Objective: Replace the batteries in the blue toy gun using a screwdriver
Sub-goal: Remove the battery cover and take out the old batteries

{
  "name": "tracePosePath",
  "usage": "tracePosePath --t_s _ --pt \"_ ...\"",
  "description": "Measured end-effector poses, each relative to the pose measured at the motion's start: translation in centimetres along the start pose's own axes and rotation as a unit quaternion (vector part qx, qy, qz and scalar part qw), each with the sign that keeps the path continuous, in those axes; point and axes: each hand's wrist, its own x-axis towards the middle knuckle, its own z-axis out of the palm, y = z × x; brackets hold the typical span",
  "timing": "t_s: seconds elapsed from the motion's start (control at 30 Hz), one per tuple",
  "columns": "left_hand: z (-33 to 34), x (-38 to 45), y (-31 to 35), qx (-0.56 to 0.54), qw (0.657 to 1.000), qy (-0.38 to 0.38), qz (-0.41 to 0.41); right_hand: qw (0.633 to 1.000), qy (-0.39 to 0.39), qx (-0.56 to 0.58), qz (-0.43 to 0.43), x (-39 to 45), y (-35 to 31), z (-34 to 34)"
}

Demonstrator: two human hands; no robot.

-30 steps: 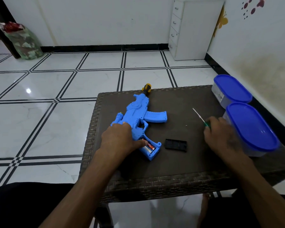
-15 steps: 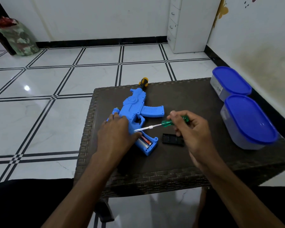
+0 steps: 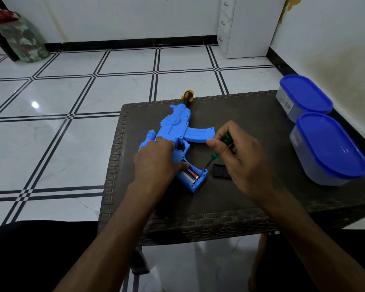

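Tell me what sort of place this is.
Probably a room in a home: glossy white floor tiles, a white drawer cabinet against the wall, and a low woven table with lidded storage containers.

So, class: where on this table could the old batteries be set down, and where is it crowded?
Bare table lies along the near edge, below the toy gun and black cover; another patch lies at the far edge between the gun's muzzle and the containers. Crowded: around the grip, where left hand, right hand and screwdriver meet.
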Motion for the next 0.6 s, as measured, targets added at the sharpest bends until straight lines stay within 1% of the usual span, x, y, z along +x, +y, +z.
tracePosePath --t_s 0.17,0.3,0.43,0.53,0.6 --pt "0.0 0.2 0.0 -0.002 1.0 -0.004 -0.007 0.999 -0.022 -0.043 -0.008 0.7 -0.5 0.7" --pt "0.1 0.2 0.0 -0.004 1.0 -0.001 -0.002 0.999 -0.042 -0.03 0.001 1.1 -0.6 1.1" --pt "0.2 0.3 0.0 0.009 1.0 -0.001 0.001 0.994 -0.11 -0.021 0.019 1.0 -0.9 0.2" --pt "0.3 0.3 0.0 0.01 1.0 -0.003 0.003 0.988 -0.156 -0.013 -0.001 0.7 -1.4 -0.2" --pt "0.3 0.4 -0.1 0.012 1.0 -0.002 0.003 0.985 -0.171 -0.003 -0.016 0.5 -1.6 -0.1"
